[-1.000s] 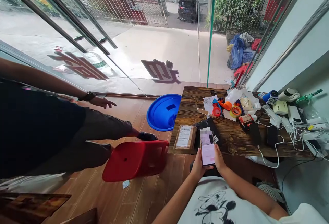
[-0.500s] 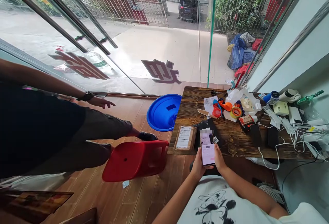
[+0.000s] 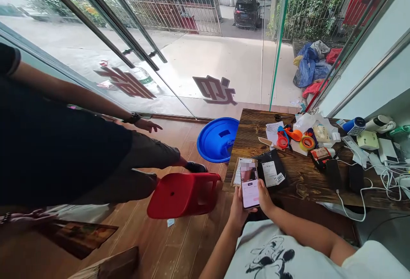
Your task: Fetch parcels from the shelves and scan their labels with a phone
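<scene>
A smartphone (image 3: 250,187) with a lit screen is held upright between my two hands at the table's near edge. My left hand (image 3: 237,207) wraps its left side and lower back, and my right hand (image 3: 265,198) grips the right side with the thumb along the edge. Behind the phone lies a brown cardboard parcel (image 3: 236,172) with a white label, partly covered by it. To the right is a black mailing bag (image 3: 278,165) with a white label and a sticker marked 3002. Both lie on the dark wooden table (image 3: 297,191).
A knife (image 3: 267,142), tape rolls (image 3: 307,143), scissors (image 3: 278,118) and charging cables (image 3: 389,180) lie on the table. A red stool (image 3: 173,195) and a blue tub (image 3: 213,140) stand left of it. Another person (image 3: 64,151) walks at the left, near glass doors.
My view has turned left. The phone has shifted left in my hands, now over the parcel, and more of the black bag shows. Its screen picture differs. The other person has moved slightly.
</scene>
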The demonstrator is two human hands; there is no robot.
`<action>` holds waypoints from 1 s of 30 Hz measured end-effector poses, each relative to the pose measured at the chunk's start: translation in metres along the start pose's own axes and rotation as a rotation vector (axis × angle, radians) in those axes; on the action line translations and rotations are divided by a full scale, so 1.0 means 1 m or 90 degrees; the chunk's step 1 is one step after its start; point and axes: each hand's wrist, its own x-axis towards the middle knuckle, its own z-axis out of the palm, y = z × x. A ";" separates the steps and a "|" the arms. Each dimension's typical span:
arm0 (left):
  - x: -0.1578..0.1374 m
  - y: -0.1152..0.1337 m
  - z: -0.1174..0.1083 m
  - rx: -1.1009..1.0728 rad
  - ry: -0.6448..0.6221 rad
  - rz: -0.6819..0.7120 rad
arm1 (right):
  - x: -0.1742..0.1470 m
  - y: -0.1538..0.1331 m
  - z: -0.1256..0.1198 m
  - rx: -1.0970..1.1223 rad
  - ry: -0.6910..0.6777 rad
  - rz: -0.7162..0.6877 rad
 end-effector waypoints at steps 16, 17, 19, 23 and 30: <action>-0.016 0.054 -0.027 -0.014 -0.047 0.005 | -0.013 -0.007 0.063 0.041 0.049 0.000; -0.018 0.055 -0.027 -0.008 -0.046 0.002 | -0.014 -0.008 0.064 0.037 0.055 0.001; -0.021 0.057 -0.027 -0.003 -0.049 -0.001 | -0.018 -0.009 0.067 0.033 0.062 0.002; -0.024 0.059 -0.029 0.012 -0.059 -0.007 | -0.022 -0.011 0.071 0.037 0.058 0.013; -0.026 0.059 -0.030 0.020 -0.070 -0.010 | -0.021 -0.003 0.067 0.037 0.068 -0.001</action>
